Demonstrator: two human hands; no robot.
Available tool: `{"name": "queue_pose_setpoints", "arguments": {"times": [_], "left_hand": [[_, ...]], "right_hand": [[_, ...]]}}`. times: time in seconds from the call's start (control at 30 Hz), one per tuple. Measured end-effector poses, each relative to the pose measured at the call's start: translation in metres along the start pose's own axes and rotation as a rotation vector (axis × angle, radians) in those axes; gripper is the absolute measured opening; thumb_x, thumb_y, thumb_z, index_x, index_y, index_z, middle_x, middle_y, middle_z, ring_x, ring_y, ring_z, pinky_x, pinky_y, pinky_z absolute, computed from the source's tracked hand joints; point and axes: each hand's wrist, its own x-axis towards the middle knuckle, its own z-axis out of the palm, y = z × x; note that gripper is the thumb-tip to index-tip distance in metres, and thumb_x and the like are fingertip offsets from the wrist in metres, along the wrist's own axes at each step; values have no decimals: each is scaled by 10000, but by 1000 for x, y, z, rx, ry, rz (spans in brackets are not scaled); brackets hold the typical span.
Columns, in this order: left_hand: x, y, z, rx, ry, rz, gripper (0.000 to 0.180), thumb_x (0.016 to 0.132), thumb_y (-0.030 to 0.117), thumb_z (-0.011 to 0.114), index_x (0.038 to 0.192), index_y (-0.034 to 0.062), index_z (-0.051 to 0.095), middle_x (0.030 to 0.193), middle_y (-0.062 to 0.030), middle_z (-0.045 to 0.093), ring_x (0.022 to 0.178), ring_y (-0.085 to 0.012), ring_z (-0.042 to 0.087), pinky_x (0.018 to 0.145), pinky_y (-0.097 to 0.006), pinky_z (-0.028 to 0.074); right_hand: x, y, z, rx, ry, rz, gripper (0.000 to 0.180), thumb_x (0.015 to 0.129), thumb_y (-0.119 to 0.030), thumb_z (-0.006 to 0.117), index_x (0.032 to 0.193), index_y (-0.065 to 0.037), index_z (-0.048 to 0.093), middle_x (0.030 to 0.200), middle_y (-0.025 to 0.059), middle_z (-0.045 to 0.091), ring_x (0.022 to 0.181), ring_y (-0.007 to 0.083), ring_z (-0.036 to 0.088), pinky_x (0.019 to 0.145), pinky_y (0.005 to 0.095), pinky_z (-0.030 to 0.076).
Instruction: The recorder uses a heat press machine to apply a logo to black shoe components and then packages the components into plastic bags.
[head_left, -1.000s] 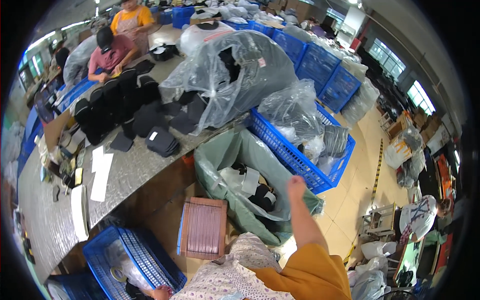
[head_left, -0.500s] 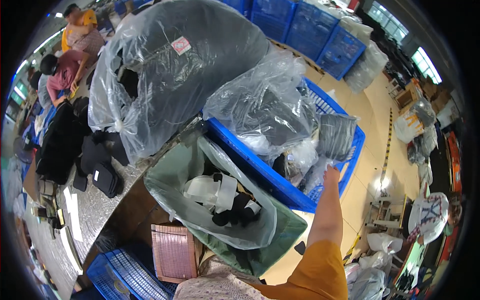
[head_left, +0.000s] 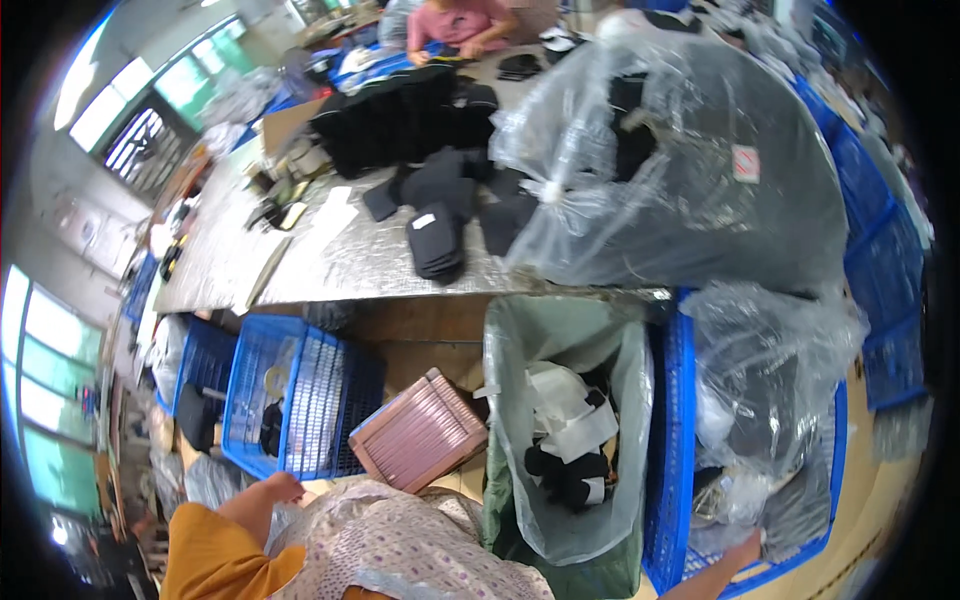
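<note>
My right hand (head_left: 745, 550) reaches into the near end of a large blue basket (head_left: 672, 450) at the right. It touches the grey plastic-wrapped bundle (head_left: 800, 515) there, beside clear crumpled plastic; its fingertips are too unclear to show a grip. Close to my body on the left, my left hand (head_left: 285, 488) has its fingers loosely curled, with nothing visible in them. It is nearest a smaller blue basket (head_left: 318, 410). Between the hands stands a green bin (head_left: 497, 400) with a clear liner, holding white pieces (head_left: 572, 410) and black fabric pieces (head_left: 570, 480).
A pinkish ribbed box (head_left: 420, 430) sits left of the bin. The worktable (head_left: 340, 270) beyond carries stacked black pieces (head_left: 435, 240) and a huge clear bag (head_left: 700, 180) of dark goods. Across it a person in pink (head_left: 455, 25) works. More blue crates (head_left: 885, 290) line the right.
My view has swung left, bringing the worktable's front and my left hand into sight. My right hand stays at the large basket's near end by the grey bundle.
</note>
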Motion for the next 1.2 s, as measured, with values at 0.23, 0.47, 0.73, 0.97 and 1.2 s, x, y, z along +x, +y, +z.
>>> {"name": "queue_pose_setpoints", "arguments": {"times": [0.23,0.47,0.73,0.97,1.2], "left_hand": [[53,29,6,-93,148,199,239,805,236,515,836,52,665,807,-112,665,698,-228,652,632,-354,518],[-57,206,-41,223,357,938,199,809,170,509,962,67,584,878,-185,614,852,-344,596,746,-440,458],[-170,203,-110,-269,852,2037,351,680,73,644,1014,33,544,1031,-134,526,959,-320,497,827,-391,424],[-66,22,-130,-463,826,1431,335,661,66,654,975,22,543,997,-140,533,941,-306,518,808,-357,436],[-32,-79,-105,-1164,933,1242,221,694,63,666,894,59,574,899,-85,567,825,-193,565,732,-305,458]], "right_hand": [[-45,-85,-82,426,198,-20,364,755,-171,594,1054,32,548,1095,138,581,942,223,568,792,328,430],[-159,-237,-161,885,395,-88,456,713,-89,629,1131,35,496,1138,139,545,965,221,544,853,316,413],[-396,-461,-177,1598,-393,-381,464,699,61,599,1123,-13,424,937,61,526,861,159,527,753,278,447],[-535,-593,-99,1460,-1397,-472,288,765,74,517,1033,-7,453,990,98,554,884,170,562,779,306,472],[-627,-687,-127,682,-1266,-1180,192,739,28,601,917,16,529,954,90,561,809,135,543,704,242,431]]}}
